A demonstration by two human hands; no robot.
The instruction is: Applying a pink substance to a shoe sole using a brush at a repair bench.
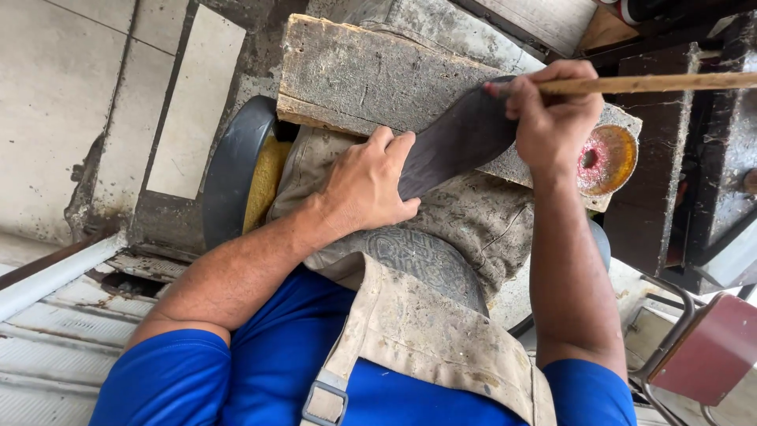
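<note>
A dark, flat shoe sole [457, 142] lies across a worn wooden block [355, 75] and my apron-covered lap. My left hand [367, 185] presses down on the sole's near end, fingers together on it. My right hand [552, 110] grips a long wooden-handled brush [654, 83] whose tip touches the sole's far end. A second patterned sole [418, 256] rests under the cloth on my lap.
A small round tin with red and orange residue [605, 158] sits on the block's right end. A black bucket with yellow contents [248, 177] stands at the left. Dark wooden furniture [670, 142] and a red-seated metal chair [710, 351] crowd the right.
</note>
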